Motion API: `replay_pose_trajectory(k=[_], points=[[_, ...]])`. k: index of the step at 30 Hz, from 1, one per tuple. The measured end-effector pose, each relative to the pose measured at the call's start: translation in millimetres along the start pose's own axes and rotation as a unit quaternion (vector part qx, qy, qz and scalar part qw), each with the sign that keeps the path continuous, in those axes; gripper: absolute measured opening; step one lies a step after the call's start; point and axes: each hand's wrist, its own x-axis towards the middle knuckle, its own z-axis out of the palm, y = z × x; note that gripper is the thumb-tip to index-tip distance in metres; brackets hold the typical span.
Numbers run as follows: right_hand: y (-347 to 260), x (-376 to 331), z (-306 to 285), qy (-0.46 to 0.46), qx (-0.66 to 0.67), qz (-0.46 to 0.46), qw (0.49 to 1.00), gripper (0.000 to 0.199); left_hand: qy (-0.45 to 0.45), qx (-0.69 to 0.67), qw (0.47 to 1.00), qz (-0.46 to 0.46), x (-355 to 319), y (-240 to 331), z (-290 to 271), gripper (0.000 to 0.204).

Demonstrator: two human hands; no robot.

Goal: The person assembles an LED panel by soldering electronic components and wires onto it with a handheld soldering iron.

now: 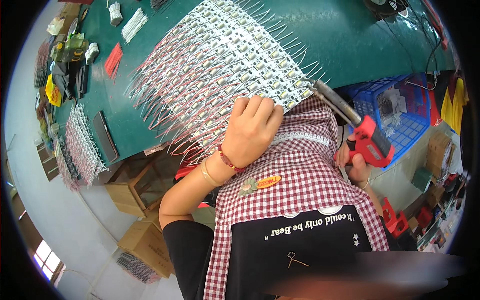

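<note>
A large sheet of joined white circuit boards lies on the green table, its near corner over my lap. Rows of red and white wires stick out along its left side, and white wire ends line its right side. My left hand is closed with its fingers bent down against the sheet's near edge; its fingertips, and anything in them, are hidden. In my right hand is a red soldering gun, gripped by its handle. The gun's metal tip reaches the sheet's right corner.
Bundles of white wires and red wires lie on the table. A phone and wired boards are at its left edge. A blue crate stands at right, cardboard boxes at lower left.
</note>
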Motion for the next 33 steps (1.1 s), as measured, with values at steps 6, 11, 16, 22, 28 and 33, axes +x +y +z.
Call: replay_pose_trajectory(k=[6, 11, 16, 22, 28, 33], points=[[-14.7, 45.0, 22.2, 0.028, 0.124, -0.103, 0.987, 0.054, -0.026, 0.014, 1.0, -0.007, -4.5, 0.6, -8.1, 0.022], [-21.0, 73.8, 25.7, -0.012, 0.198, -0.134, 0.971, 0.048, -0.032, 0.028, 0.999, -0.023, -16.7, 4.8, -13.0, 0.03], [-36.3, 106.1, 22.8, -0.044, 0.271, -0.119, 0.954, 0.043, -0.031, -0.032, 0.995, -0.092, -31.6, 6.7, -30.1, 0.041], [-46.6, 147.7, 22.8, -0.006, 0.38, -0.027, 0.924, 0.041, 0.066, 0.126, 0.971, -0.194, 2.2, -137.8, -60.9, 0.03], [-64.5, 160.5, 47.1, -0.084, 0.34, -0.06, 0.935, 0.041, 0.092, 0.163, 0.93, -0.317, 22.5, -291.8, -59.3, 0.02], [-63.0, 157.5, 40.7, -0.051, 0.28, -0.107, 0.953, 0.04, 0.063, 0.175, 0.929, -0.321, 33.9, -298.8, -50.8, 0.013]])
